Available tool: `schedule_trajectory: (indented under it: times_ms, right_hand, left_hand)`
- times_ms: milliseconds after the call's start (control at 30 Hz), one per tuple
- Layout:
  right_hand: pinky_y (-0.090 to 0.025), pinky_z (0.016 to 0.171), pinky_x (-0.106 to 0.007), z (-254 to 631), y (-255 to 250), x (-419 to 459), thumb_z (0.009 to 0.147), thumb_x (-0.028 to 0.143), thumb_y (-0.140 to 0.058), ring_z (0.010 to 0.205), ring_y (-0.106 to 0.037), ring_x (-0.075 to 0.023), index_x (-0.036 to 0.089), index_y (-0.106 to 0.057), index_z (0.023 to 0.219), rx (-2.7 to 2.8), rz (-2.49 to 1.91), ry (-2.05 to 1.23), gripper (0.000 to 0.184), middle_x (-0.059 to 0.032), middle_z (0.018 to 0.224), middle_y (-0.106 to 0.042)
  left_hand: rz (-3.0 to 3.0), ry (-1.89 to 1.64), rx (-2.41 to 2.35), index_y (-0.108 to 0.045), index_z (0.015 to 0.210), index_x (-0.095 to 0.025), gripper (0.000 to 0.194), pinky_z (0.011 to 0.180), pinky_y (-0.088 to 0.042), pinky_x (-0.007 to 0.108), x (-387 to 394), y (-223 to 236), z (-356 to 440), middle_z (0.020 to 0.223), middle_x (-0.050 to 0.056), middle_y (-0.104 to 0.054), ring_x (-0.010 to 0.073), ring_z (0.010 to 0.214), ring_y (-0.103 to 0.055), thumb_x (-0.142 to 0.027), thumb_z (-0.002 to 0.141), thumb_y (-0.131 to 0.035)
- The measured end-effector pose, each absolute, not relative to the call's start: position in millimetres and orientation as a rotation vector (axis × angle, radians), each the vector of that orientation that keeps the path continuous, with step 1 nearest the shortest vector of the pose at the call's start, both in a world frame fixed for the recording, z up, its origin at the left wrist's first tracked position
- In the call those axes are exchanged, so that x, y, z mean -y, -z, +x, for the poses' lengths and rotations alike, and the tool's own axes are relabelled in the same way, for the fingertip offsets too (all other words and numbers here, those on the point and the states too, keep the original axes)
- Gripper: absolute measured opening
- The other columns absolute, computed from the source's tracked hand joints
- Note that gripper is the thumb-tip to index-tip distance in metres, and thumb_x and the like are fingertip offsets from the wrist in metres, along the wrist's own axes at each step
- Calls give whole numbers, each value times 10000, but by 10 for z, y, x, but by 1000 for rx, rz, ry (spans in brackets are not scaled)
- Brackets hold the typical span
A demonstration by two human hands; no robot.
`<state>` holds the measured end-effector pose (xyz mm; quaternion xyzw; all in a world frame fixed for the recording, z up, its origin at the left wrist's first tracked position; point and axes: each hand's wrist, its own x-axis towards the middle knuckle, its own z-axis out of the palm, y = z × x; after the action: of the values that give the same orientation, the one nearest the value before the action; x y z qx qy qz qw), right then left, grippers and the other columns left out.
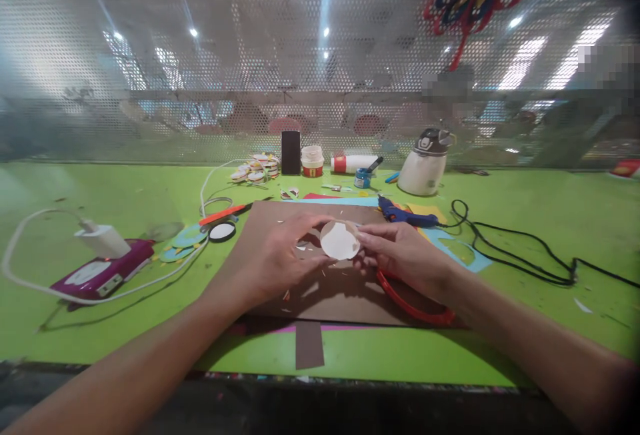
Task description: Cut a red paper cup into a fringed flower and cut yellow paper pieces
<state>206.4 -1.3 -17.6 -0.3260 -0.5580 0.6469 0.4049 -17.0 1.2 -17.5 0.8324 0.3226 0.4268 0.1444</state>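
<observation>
Above a brown board [345,302], a small round white disc-like piece [340,240] with a beige rim is held between my two hands. My left hand [290,252] curves around its left side, with thumb and fingertips at the edge. On the right, my right hand [400,248] pinches the rim between thumb and fingers. Whether the piece is a flat disc or a shallow cup end, I cannot tell. A red looped handle [417,308], like that of scissors, lies below my right hand; the rest of it is hidden. Small white scraps [303,247] lie on the board.
A blue glue gun [405,214] with a black cord rests right of the board. An orange cutter [220,214], a round black-rimmed item [222,231] and a purple power strip [107,272] sit left. Behind stand a phone [291,153], paper cups [313,160] and a white jug [425,165].
</observation>
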Motion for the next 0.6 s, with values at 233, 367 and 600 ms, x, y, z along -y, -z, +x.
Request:
schedule_trajectory:
  times_ms: [233, 367, 600]
  right_hand:
    - [-504, 625, -244, 2061, 153, 30, 796, 388, -777, 607, -614, -92, 152, -762, 873, 1412, -822, -1599, 248, -20, 735, -690]
    - [-476, 613, -227, 2066, 137, 43, 806, 384, -770, 613, -601, -82, 154, -758, 853, 1424, -809, -1586, 235, -13, 723, -683]
    - [-481, 622, -233, 2080, 151, 41, 813, 389, -761, 606, -602, -84, 149, -758, 903, 1442, -810, -1593, 256, -9, 697, -682]
  left_hand:
    - [2474, -1213, -946, -548, 1298, -169, 523, 1022, -485, 368, -44, 200, -199, 1281, 97, -652, 217, 1163, -609, -174, 791, -681]
    - [2463, -1160, -1003, -566, 1289, -171, 522, 1011, -490, 384, -72, 219, -199, 1264, 96, -660, 224, 1148, -613, -174, 780, -681]
    - [2278, -1085, -958, -559, 1326, -203, 592, 984, -521, 416, -29, 178, -194, 1300, 105, -645, 250, 1136, -633, -254, 763, -735]
